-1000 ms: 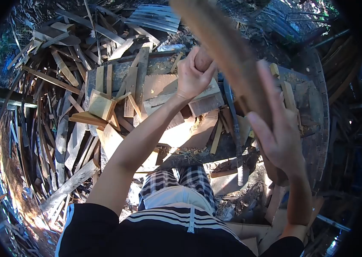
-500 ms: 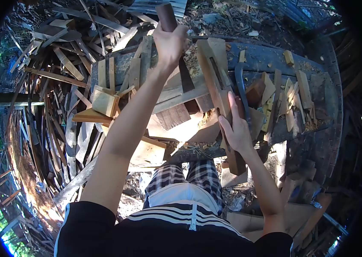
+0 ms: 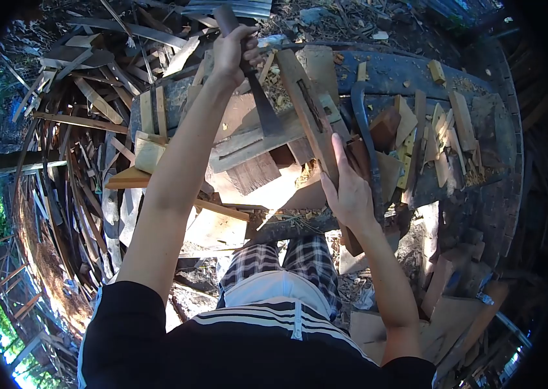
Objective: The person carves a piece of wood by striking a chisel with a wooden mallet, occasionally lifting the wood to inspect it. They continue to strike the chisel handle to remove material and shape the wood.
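Note:
My left hand is wrapped round the thick wooden handle of a chisel-like tool. Its dark flat blade widens toward the end and points down toward me, over a grooved wooden board on the bench. My right hand grips the lower part of a long slotted wooden piece, thumb on its left side and index finger stretched along it. That piece lies tilted across the grooved board, its far end leaning left. Under the board is a dark brown block.
A curved dark bar lies right of the slotted piece. Offcuts and a yellow piece with holes sit on the dark bench. Light blocks stand at its left end. Scrap strips are heaped beyond.
My left hand and the chisel-like tool have shifted left and slightly up. The slotted piece has moved left with my right hand and tilts more.

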The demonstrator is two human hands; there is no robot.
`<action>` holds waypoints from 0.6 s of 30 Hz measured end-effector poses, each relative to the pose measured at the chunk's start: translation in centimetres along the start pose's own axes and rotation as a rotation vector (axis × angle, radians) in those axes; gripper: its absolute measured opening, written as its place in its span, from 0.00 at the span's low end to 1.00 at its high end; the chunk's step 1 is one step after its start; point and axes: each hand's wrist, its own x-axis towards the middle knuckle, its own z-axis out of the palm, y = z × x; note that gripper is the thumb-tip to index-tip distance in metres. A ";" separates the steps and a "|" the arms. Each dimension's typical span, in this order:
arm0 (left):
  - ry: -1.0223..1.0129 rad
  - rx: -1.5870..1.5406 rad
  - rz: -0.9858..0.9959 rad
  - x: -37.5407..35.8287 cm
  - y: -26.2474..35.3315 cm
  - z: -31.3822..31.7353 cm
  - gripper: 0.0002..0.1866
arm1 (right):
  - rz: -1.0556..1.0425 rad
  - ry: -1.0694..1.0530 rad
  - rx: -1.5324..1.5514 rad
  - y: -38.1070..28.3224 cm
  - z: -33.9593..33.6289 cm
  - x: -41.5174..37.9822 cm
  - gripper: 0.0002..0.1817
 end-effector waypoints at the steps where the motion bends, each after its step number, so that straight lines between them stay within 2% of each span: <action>1: 0.075 0.068 0.022 -0.9 0.9 0.2 0.10 | -0.018 0.023 0.001 0.1 0.1 0.0 0.43; 5: 0.236 -0.035 0.184 -2.1 3.1 -1.2 0.12 | 0.004 0.027 -0.014 -0.1 0.6 -0.5 0.43; 9: 0.257 0.017 0.334 -4.3 4.0 0.4 0.10 | -0.111 0.130 0.011 0.1 1.3 -0.4 0.42; 12: 0.236 0.033 0.389 -5.2 3.2 2.1 0.10 | -0.023 0.073 -0.035 -0.4 0.8 -0.5 0.43; 14: 0.242 0.029 0.418 -5.0 2.4 2.9 0.11 | 0.146 -0.095 -0.031 -1.0 0.2 -0.3 0.43; 18: 0.191 0.122 0.467 -4.1 0.9 3.8 0.11 | 0.137 -0.076 -0.009 -1.1 0.1 -0.3 0.43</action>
